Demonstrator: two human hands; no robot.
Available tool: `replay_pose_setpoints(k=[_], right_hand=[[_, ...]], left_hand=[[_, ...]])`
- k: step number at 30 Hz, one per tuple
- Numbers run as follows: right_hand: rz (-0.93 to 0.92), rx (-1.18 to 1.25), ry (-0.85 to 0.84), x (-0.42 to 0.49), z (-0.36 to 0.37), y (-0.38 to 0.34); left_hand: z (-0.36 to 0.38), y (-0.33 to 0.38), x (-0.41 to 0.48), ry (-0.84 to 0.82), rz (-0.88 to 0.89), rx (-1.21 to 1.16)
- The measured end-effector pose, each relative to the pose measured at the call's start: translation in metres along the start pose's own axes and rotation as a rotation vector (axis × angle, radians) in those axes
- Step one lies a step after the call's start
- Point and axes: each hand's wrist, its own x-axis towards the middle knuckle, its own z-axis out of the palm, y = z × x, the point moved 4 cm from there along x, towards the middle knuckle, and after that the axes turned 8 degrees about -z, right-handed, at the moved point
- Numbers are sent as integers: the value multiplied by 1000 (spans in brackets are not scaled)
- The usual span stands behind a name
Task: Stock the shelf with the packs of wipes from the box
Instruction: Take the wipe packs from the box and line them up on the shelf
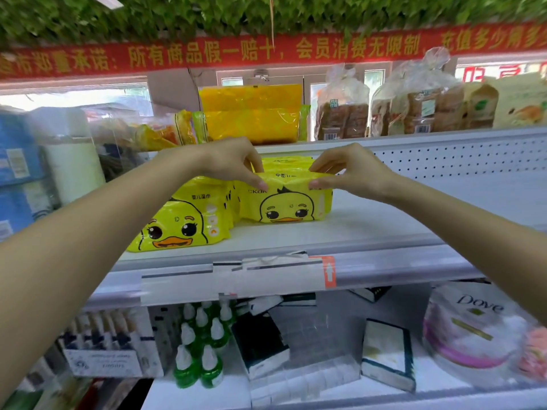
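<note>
Both arms are stretched up and forward. The left hand (233,162) and the right hand (352,170) each pinch the top edge of the same yellow duck-faced pack of wipes, thumb below and fingertips on top, one hand at either upper corner. That front pack (288,207) stands upright on the white shelf (399,214) with its bottom edge apparently resting on the board, so to my eye this is the setting-down and squaring-up part of the job rather than the carry. Just behind it, a rear pack (284,162) of the same yellow shows above its top edge. On its left, touching it, a leaning pack (180,223) tilts forward toward the shelf lip, face out. The box is nowhere in this view. To the right the shelf runs on bare along the perforated back panel, so there looks to be plenty of room for more. What comes next, I'd judge, is letting go cleanly so the soft pack doesn't flop, perhaps righting the leaning one, then going back down to the box. Farther out, yellow bags (251,113) and bagged bread (343,113) sit on the tier above. Green bottles (201,350) and a Dove tub (473,329) sit on the tier below the price strip (236,279).
</note>
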Motion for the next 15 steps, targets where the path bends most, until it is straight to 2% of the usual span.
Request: replay_pose_setpoints(k=[3,7,11,15], right_hand=[[30,-8,90,5,4,6],[46,-162,197,9,13,10],[57,-249,81,11,28,13],[185,-108,92,12,33,19]], left_hand=[[-3,-5,6,43,-18,-30],[1,-11,14,133,-43,51],[-1,-10,15,273,-35,171],[3,-11,20,152,-75,164]])
